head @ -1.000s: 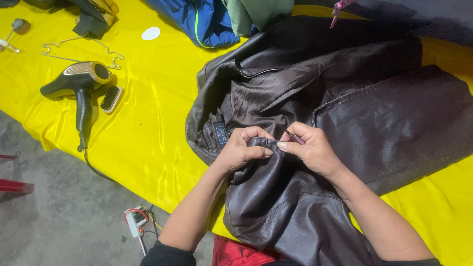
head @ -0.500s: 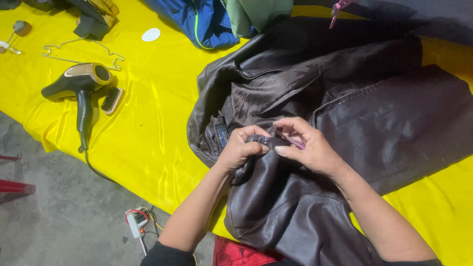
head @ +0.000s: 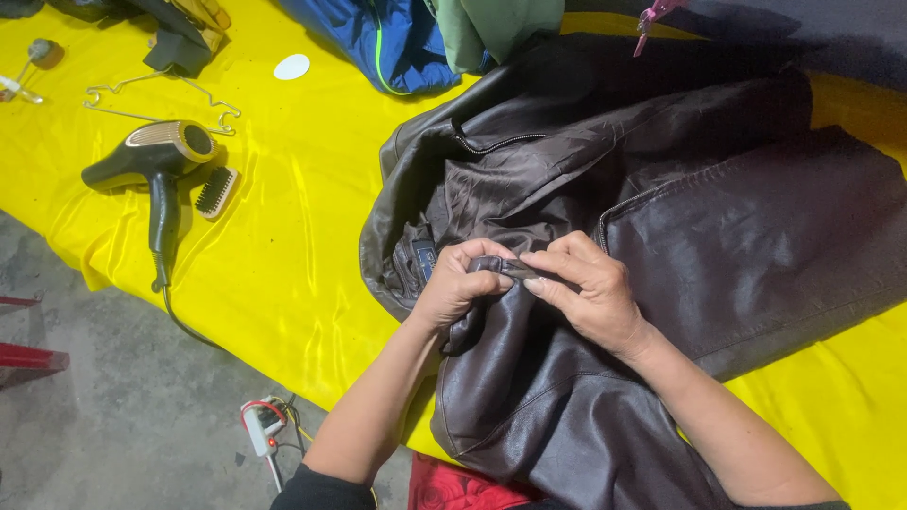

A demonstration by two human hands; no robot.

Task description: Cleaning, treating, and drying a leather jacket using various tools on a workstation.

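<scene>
Desk draped in glossy yellow cloth (head: 283, 246), carrying a dark brown leather jacket (head: 718, 236) spread across its right half. I judge the jacket heavy, limp and slick; its folded edge offers the surest hold. Left of the jacket: black-and-gold hair dryer (head: 156, 165), small bristle brush (head: 215, 192). My left hand (head: 458, 283) and right hand (head: 586, 288) both pinch a jacket fold.

Dark brown leather jacket (head: 661, 236) on a bright yellow cloth (head: 283, 236). Near the cloth's left edge, a black and gold hair dryer (head: 156, 165). At the far edge, blue (head: 397, 42) and green garments (head: 496, 24).
</scene>
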